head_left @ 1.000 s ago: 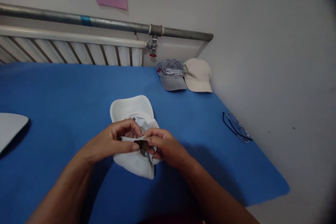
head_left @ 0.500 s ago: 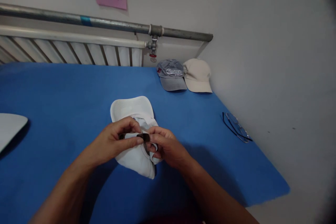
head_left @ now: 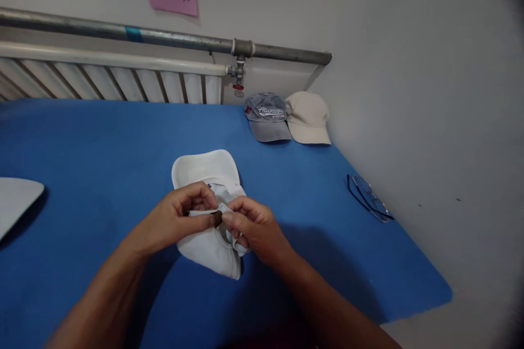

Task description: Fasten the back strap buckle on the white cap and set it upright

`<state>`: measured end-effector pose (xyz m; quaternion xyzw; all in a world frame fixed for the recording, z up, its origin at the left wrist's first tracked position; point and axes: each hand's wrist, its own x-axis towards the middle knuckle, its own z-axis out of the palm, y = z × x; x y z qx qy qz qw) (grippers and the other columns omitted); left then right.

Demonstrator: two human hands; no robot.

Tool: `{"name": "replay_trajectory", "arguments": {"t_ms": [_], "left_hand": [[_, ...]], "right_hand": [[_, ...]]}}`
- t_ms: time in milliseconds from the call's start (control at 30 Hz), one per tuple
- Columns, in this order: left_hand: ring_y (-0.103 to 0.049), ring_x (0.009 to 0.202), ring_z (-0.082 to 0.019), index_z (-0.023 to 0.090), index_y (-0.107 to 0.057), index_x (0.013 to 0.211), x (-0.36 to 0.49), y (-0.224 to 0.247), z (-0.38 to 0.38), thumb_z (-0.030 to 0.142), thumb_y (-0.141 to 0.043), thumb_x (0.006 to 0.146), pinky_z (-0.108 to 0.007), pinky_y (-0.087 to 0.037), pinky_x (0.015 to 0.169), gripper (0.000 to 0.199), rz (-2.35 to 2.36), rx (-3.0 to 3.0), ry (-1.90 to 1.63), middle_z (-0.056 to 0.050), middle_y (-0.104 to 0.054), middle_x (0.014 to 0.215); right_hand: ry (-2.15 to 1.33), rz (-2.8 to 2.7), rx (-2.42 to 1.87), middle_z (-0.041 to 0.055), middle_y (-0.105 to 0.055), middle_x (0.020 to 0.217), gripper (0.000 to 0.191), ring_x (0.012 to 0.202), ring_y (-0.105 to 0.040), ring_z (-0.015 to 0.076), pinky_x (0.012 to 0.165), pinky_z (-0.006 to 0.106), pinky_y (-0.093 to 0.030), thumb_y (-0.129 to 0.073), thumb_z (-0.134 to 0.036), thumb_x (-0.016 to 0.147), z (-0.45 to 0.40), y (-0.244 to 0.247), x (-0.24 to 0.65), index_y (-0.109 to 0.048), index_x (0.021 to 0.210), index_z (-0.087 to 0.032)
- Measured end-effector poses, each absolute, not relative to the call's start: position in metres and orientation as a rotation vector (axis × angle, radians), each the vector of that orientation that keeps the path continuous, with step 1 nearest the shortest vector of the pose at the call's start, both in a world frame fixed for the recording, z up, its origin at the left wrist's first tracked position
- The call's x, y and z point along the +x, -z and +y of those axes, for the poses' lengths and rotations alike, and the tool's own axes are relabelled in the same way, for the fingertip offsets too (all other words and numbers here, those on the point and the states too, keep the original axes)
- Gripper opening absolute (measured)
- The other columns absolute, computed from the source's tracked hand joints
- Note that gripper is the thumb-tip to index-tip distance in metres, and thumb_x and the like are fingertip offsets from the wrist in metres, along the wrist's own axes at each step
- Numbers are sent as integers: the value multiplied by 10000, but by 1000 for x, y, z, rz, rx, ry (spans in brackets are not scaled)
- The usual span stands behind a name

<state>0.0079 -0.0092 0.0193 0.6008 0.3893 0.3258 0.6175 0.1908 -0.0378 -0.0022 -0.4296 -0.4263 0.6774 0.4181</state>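
Note:
A white baseball cap [head_left: 209,253] lies upside down on the blue tabletop, its brim [head_left: 204,168] pointing away from me. My left hand [head_left: 182,215] pinches the cap's back strap beside a small dark buckle [head_left: 216,218], with the thumb against the buckle. From the other side, my right hand [head_left: 256,226] holds the strap's white end [head_left: 224,208] between thumb and fingers, close to the buckle. My fingers partly cover the strap and the inside of the cap.
A grey cap [head_left: 268,117] and a beige cap [head_left: 309,117] sit side by side by the wall. Eyeglasses [head_left: 370,199] rest near the right edge of the blue table [head_left: 102,147]. A white object [head_left: 18,199] shows at far left. Behind run a radiator [head_left: 123,79] and a pipe [head_left: 184,41].
The dark buckle has tilted and shows less of its face. My right fingertips have shifted slightly left, and the white strap end now shows above the buckle.

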Motion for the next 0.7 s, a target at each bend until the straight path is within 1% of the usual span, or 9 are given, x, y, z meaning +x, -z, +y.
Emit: {"name": "replay_trajectory", "arguments": {"t_ms": [100,267,433,700], "left_hand": [[-556,616,-64,173,-674,779,3,-13,-6,203,-766,746,-143,-435,577,102,833,1275,-771,34,-627,672],[-600,619,-69,177,-736,754,-1,-6,-3,212,-819,696,-137,-466,587,108,786,1142,-824,17,-671,683],[-613,591,-79,170,-752,710,-1,-3,-3,255,-864,646,-141,-483,565,154,779,1044,-832,4,-690,659],[-599,566,-74,165,-752,676,4,-3,-3,245,-880,615,-138,-476,552,163,759,999,-821,7,-675,622]], "right_hand": [[-1723,-1067,-1089,-61,-526,557,195,464,-424,54,417,184,-290,-655,-377,765,-38,-1,193,-608,752,-188],[-1895,-989,-1082,-79,-475,523,214,428,-358,40,381,171,-215,-688,-392,742,-37,0,199,-631,779,-189],[-1953,-985,-1026,-66,-505,552,219,443,-374,48,374,170,-232,-707,-392,731,-35,5,198,-654,800,-190],[-1968,-960,-1020,-68,-491,559,233,448,-361,49,367,166,-221,-719,-402,721,-33,5,197,-626,768,-194]]}}
